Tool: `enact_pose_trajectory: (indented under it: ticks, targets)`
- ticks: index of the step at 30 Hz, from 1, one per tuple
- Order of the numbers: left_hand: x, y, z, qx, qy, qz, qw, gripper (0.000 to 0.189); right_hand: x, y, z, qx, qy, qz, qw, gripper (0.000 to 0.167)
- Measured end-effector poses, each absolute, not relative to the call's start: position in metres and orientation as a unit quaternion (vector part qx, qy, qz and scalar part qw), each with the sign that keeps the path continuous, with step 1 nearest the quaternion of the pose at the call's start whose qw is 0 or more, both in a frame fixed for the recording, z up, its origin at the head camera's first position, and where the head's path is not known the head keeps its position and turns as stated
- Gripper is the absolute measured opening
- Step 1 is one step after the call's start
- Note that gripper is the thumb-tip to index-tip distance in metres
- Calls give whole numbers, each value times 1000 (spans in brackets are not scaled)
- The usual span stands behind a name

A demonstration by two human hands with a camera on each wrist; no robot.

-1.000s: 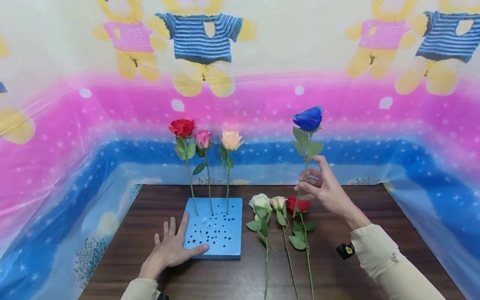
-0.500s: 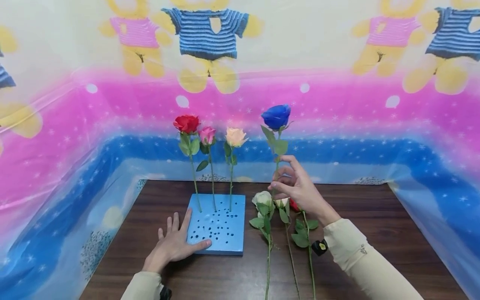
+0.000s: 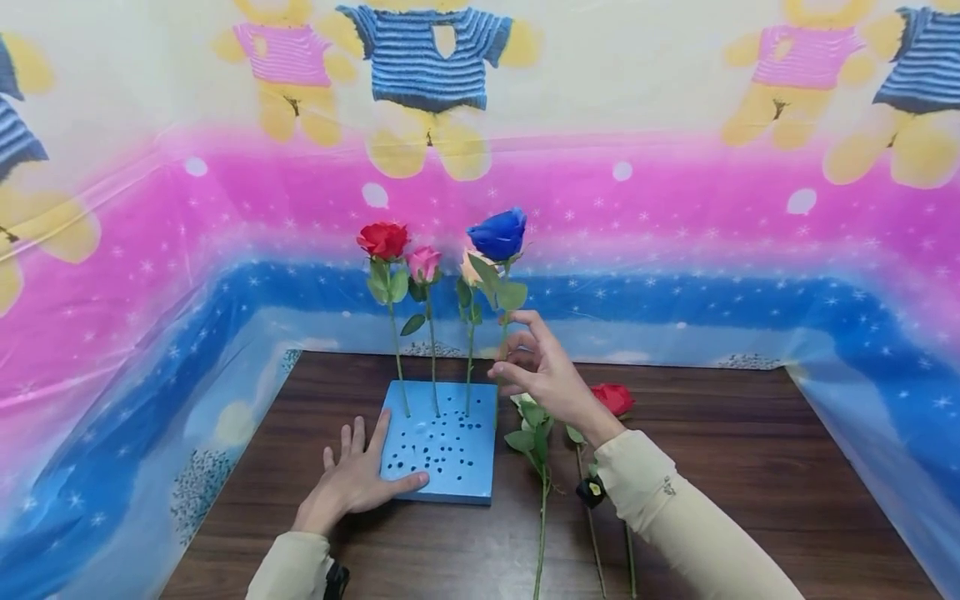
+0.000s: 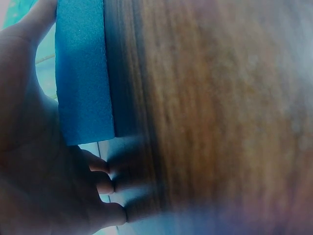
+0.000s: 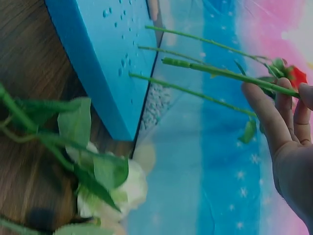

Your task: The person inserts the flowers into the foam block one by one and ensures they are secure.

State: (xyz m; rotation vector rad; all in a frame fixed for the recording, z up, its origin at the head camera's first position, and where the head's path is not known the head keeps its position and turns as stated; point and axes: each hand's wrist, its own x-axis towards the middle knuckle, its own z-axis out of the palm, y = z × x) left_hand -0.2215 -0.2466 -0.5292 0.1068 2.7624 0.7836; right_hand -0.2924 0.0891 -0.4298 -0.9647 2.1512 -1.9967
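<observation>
My right hand (image 3: 551,375) pinches the stem of a blue rose (image 3: 498,235), held upright over the right edge of a blue foam block (image 3: 480,483) dotted with holes. In the right wrist view the lower end of its stem (image 5: 210,71) hangs free of the block's top. Standing in the block's back holes are a red rose (image 3: 382,240), a pink rose (image 3: 424,263) and a peach rose (image 3: 469,272), partly covered by the blue one. With fingers spread and straight, my left hand (image 3: 352,475) rests against the block's left side, thumb on its top.
Right of the block, a white rose (image 3: 534,417) and another red rose (image 3: 615,398) lie on the dark wooden table (image 3: 750,467). A further stem (image 3: 592,533) lies between them, its bloom hidden by my right hand. A printed cloth (image 3: 675,250) hangs behind the table.
My right hand has carried the blue rose leftward, from above the lying roses to the block's right edge. My left hand stays on the block; the whole view has shifted slightly.
</observation>
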Motion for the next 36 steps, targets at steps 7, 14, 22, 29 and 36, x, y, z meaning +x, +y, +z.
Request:
enact_pose_trajectory:
  ticks: [7, 14, 22, 29, 36]
  targets:
    - [-223, -247, -530, 37, 953, 268, 132, 137, -291, 58, -434, -323, 694, -644, 15, 59]
    - [-223, -249, -532, 33, 955, 263, 133, 136, -290, 26, -441, -345, 692, -634, 16, 58]
    - [-223, -247, -530, 32, 956, 260, 134, 136, -289, -2, -454, -355, 674, -647, 24, 57]
    - [-223, -246, -529, 32, 957, 258, 128, 137, -290, -20, -462, -356, 667, -654, 36, 58]
    - [-224, -247, -533, 36, 958, 258, 115, 138, -290, -34, -472, -341, 677, -652, 32, 60]
